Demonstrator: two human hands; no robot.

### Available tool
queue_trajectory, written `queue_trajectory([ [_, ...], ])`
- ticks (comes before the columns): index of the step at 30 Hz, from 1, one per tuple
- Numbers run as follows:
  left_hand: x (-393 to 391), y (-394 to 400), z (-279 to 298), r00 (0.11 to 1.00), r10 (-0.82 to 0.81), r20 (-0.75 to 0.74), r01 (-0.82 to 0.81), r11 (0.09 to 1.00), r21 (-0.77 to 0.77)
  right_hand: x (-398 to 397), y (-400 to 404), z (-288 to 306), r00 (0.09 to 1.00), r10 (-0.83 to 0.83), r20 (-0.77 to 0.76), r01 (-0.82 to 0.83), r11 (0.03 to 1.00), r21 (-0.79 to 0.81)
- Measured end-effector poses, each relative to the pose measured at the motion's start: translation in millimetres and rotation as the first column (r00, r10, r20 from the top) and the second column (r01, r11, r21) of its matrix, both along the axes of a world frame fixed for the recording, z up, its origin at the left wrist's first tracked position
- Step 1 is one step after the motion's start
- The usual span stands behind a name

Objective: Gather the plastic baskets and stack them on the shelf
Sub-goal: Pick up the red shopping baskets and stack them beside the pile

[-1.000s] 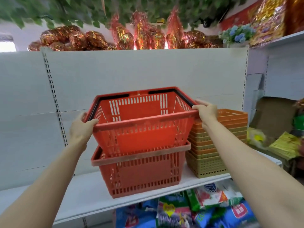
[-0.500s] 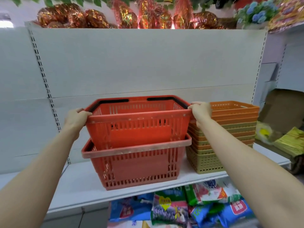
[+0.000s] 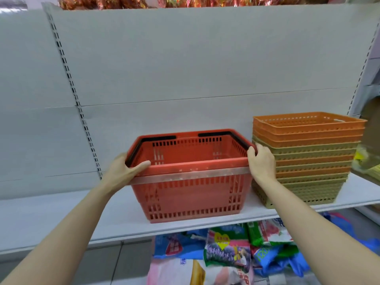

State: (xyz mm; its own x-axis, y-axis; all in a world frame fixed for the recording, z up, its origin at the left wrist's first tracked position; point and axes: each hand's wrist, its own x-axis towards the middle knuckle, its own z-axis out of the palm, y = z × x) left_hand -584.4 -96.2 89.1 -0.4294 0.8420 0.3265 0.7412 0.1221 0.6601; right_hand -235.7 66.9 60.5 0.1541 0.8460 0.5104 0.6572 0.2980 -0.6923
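Head view: both hands clasp the rim of the upper red basket (image 3: 189,153), left hand (image 3: 125,171) at 9 o'clock, right hand (image 3: 261,163) at 3, nested fully into the lower red basket (image 3: 191,198) on the white shelf (image 3: 61,219) (bare shelf leftward), tray stack (image 3: 306,157) just beside at 3.

2 red baskets (image 3: 191,190) sit nested upright on the white shelf (image 3: 61,219) — black handles folded down — just beside a stack of orange and tan baskets (image 3: 308,159).

A shop: slotted retail shelf (image 3: 61,210), shopping baskets (image 3: 191,194), packaged goods (image 3: 226,247).
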Motion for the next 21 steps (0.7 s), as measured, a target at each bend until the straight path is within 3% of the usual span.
queue_trajectory([
  [5,-9,-2,-10,0.998,0.01,-0.068,-0.008,1.0,0.023,2,-1,4,0.993,-0.041,0.113,0.045,0.999,-0.029],
  [8,-6,-13,-14,0.987,0.085,-0.139,-0.086,0.996,-0.007,4,-16,4,0.968,-0.11,0.227,0.079,0.987,0.143],
  [13,8,-67,-30,0.89,0.244,-0.386,-0.241,0.969,0.057,-9,-67,-3,0.942,-0.001,0.336,-0.137,0.912,0.386],
  [18,21,-153,-66,0.78,0.336,-0.528,-0.329,0.938,0.109,-44,-139,-31,0.901,0.225,0.372,-0.384,0.812,0.44],
  [21,33,-215,-105,0.738,0.353,-0.576,-0.387,0.919,0.067,-70,-192,-69,0.819,0.39,0.422,-0.553,0.732,0.398],
])
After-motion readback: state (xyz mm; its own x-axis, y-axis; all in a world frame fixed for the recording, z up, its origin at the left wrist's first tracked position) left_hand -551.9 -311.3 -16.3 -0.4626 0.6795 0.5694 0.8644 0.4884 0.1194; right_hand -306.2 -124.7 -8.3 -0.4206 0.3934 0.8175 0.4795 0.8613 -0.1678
